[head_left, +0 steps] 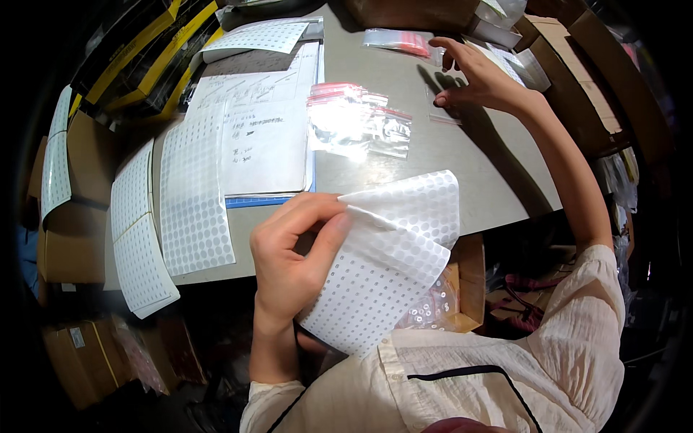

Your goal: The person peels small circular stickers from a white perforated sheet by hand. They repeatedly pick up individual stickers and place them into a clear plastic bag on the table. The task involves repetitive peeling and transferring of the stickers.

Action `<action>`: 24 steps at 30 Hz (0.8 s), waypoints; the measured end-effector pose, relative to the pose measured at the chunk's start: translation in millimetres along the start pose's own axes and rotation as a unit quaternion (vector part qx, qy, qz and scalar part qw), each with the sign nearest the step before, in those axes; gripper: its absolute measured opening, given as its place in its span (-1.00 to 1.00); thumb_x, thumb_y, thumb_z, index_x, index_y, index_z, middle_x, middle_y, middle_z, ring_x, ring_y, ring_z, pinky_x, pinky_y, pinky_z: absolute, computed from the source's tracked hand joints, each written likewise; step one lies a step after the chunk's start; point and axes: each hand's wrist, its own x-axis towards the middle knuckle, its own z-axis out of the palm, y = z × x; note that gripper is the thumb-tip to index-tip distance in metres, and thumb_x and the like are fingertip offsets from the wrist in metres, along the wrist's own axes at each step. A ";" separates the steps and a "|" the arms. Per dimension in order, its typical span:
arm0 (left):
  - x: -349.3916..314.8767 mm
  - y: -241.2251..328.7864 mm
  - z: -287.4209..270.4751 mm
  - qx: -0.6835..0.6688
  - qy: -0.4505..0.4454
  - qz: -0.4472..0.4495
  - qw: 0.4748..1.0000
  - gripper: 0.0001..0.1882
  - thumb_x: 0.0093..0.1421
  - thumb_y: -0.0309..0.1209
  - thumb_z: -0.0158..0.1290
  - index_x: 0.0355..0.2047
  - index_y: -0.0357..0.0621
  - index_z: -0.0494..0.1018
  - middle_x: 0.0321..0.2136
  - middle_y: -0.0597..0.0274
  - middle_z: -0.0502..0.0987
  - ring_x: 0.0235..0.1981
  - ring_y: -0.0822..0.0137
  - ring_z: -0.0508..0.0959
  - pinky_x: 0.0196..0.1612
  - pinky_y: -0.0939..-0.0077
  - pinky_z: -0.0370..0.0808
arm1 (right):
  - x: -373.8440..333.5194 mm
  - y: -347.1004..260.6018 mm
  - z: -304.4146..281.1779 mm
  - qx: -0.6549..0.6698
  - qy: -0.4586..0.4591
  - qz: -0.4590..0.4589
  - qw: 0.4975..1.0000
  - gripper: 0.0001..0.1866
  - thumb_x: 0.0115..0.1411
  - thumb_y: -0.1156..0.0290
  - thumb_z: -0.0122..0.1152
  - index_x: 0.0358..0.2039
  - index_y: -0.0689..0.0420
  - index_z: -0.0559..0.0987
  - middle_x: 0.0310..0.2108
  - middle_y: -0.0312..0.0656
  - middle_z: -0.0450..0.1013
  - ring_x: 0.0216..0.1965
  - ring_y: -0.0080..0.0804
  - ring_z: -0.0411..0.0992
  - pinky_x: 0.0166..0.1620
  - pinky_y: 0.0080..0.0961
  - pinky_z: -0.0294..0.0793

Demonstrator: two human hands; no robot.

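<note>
My left hand (292,249) pinches the edge of a white sheet of round stickers (375,285) between thumb and fingers. The sheet is folded over, so rows of small printed dots show below and grey circles above. My right hand (480,78) is stretched out over the far right of the table, fingers apart, with nothing visible in them. Just under its thumb lies a small clear bag (445,118); whether they touch is hard to tell. Beyond the fingertips is a stack of red-edged zip bags (397,41). Clear zip bags with red strips (361,123) lie mid-table, glaring in the light.
A clipboard with handwritten papers (267,144) lies at the left. Sticker sheets (193,191) hang over the table's near left edge. Cardboard boxes (577,79) line the right side. An open box with bagged washers (433,307) is below the near edge.
</note>
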 end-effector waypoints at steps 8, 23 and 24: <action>-2.8 -2.6 0.0 0.005 0.007 0.011 1.000 -0.91 0.16 -0.65 0.21 -0.30 -0.38 0.60 -0.37 0.12 0.64 -0.39 0.36 0.61 -0.30 0.55 0.50 | -16.9 -41.4 0.2 0.450 0.048 0.087 0.887 -0.66 0.35 0.22 0.34 -0.03 0.19 0.57 -0.33 -0.41 0.45 -0.29 -0.68 0.40 -0.15 -0.64 0.44; -1.1 -1.3 -1.1 -0.012 -0.004 0.008 1.000 -0.93 0.17 -0.66 0.20 -0.31 -0.38 0.59 -0.37 0.16 0.64 -0.42 0.47 0.58 -0.34 0.62 0.48 | -29.1 -102.2 -2.3 0.550 -0.070 0.110 0.825 -0.70 0.30 0.30 0.36 -0.05 0.17 0.55 -0.33 -0.40 0.48 -0.28 -0.71 0.45 -0.19 -0.69 0.49; -0.9 -1.3 -0.7 -0.011 -0.001 0.011 1.000 -0.93 0.17 -0.66 0.20 -0.31 -0.38 0.59 -0.37 0.17 0.64 -0.42 0.47 0.58 -0.34 0.62 0.48 | -28.1 -100.7 0.9 0.543 -0.066 0.093 0.832 -0.68 0.30 0.33 0.37 -0.03 0.18 0.53 -0.32 -0.40 0.47 -0.26 -0.71 0.45 -0.17 -0.69 0.49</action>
